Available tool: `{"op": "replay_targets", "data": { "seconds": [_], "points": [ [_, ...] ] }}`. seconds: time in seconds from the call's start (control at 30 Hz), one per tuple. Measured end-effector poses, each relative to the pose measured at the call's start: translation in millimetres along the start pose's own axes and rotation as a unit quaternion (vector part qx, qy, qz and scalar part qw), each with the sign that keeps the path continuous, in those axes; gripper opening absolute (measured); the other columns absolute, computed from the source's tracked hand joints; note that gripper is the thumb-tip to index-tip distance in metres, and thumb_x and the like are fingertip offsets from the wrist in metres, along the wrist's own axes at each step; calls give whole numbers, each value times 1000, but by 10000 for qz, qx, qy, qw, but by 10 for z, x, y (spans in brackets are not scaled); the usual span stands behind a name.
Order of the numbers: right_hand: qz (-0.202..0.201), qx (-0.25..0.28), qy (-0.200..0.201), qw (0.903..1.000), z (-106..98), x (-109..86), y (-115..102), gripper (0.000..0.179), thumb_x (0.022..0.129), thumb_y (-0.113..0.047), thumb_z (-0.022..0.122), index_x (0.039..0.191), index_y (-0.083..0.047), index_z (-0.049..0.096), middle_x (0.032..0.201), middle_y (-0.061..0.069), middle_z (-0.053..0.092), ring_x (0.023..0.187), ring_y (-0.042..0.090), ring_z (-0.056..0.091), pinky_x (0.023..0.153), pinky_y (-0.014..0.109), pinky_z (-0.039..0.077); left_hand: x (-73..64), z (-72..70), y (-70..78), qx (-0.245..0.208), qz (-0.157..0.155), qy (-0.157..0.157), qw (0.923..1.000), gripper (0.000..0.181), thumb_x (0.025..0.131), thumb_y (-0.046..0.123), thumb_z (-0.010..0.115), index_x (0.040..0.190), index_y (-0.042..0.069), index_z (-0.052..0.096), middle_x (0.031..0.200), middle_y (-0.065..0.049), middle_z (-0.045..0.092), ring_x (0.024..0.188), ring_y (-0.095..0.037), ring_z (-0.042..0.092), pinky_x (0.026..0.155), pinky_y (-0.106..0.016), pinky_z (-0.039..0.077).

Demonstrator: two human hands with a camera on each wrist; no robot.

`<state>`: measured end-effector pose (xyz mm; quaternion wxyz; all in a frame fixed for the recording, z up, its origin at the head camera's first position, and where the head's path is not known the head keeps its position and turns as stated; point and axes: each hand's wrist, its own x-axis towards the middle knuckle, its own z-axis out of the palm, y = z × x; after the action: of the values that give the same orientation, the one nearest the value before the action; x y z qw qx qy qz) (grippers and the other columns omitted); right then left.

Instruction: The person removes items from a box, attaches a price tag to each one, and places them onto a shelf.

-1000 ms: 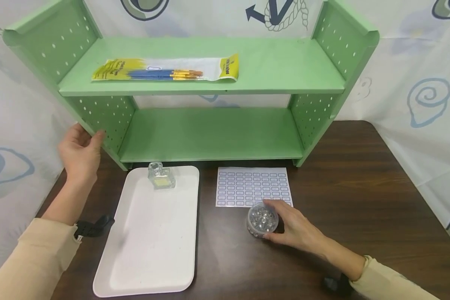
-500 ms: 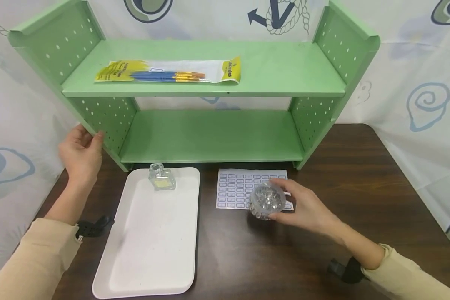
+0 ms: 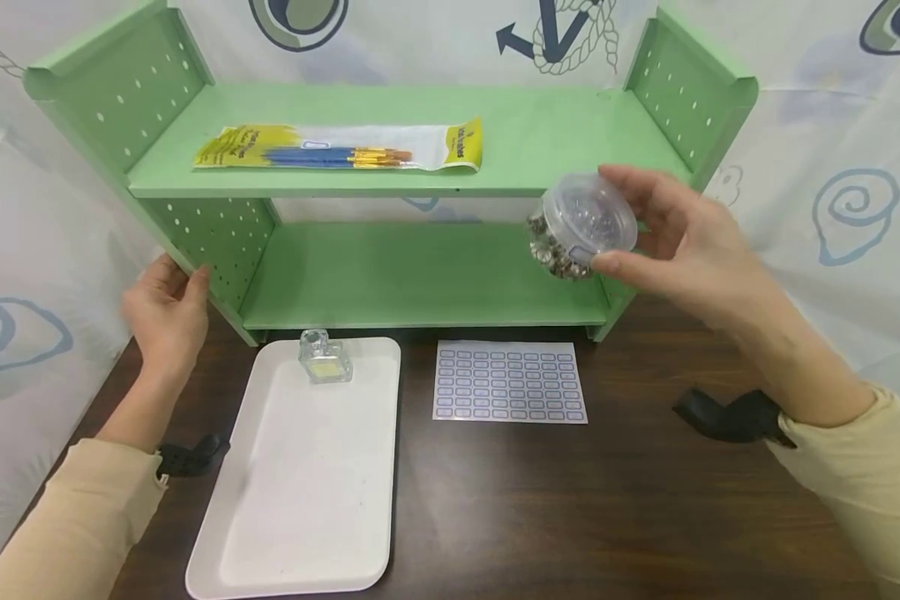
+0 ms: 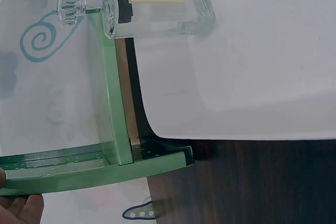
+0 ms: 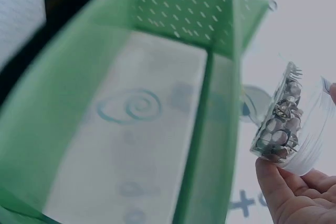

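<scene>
My right hand (image 3: pixel 690 237) pinches a round clear plastic jar (image 3: pixel 585 223) between thumb and fingers. In the right wrist view the jar (image 5: pixel 283 121) is seen side-on, filled with small silvery metal pieces, its clear lid toward my palm. The jar is up in the air, tilted, in front of the right end of the green two-tier shelf (image 3: pixel 420 275). At the shelf's left side panel my left hand (image 3: pixel 167 308) grips the front edge, thumb inside and fingers behind. In the left wrist view only its fingertips (image 4: pixel 31 208) show at the panel.
A white tray (image 3: pixel 307 492) lies on the dark wood table (image 3: pixel 540 500), a glass perfume bottle (image 3: pixel 326 358) at its far end. Right of it is a sheet of small labels (image 3: pixel 510 382). A packet of paintbrushes (image 3: pixel 337 147) rests on the upper shelf.
My right hand has lifted the jar off the table, past the label sheet, up to the height of the upper shelf, tilting it. My left hand stays on the side panel.
</scene>
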<state>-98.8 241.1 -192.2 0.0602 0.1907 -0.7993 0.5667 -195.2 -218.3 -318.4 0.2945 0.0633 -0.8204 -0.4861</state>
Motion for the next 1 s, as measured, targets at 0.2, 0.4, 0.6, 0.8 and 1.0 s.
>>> {"op": "replay_targets", "data": {
  "seconds": [0.2, 0.4, 0.6, 0.8, 1.0],
  "points": [
    [-151, 335, 441, 9983, -125, 337, -81, 65, 76, 10, 68, 136, 3, 42, 119, 10, 54, 109, 19, 53, 83, 14, 49, -23, -6, -3, 57, 46, -19, 10000, 27, 91, 7, 57, 117, 2, 64, 113, -20, 65, 82, 10, 60, 75, -7, 48],
    [441, -705, 591, 9948, -191, 579, -104, 67, 83, -6, 70, 141, -5, 37, 138, 14, 45, 124, 18, 47, 93, 13, 43, -25, -6, -25, 147, 144, -11, 9998, 27, 91, 8, 58, 117, 2, 65, 112, -20, 65, 83, 12, 59, 76, -9, 49],
    [844, -932, 451, 9910, -219, 758, -80, 70, 85, -13, 69, 144, -7, 33, 146, 12, 39, 131, 19, 43, 99, 17, 41, -32, -4, -30, 237, 201, 13, 9995, 26, 91, 8, 58, 115, 1, 65, 111, -20, 66, 81, 15, 57, 76, -9, 49],
    [860, -1036, 294, 9905, -227, 881, -59, 71, 84, -13, 70, 144, -4, 32, 145, 14, 40, 127, 20, 45, 99, 17, 41, -24, -6, -27, 227, 272, 58, 9994, 25, 91, 7, 59, 114, 0, 65, 111, -20, 66, 81, 15, 57, 77, -9, 49],
    [971, -1050, 267, 9894, -221, 962, -49, 72, 84, -12, 69, 145, -5, 32, 145, 14, 41, 123, 20, 46, 96, 16, 43, -17, -5, -23, 200, 335, 86, 9992, 25, 90, 6, 59, 114, 0, 66, 110, -20, 66, 79, 17, 56, 76, -9, 50]
  ]
}}
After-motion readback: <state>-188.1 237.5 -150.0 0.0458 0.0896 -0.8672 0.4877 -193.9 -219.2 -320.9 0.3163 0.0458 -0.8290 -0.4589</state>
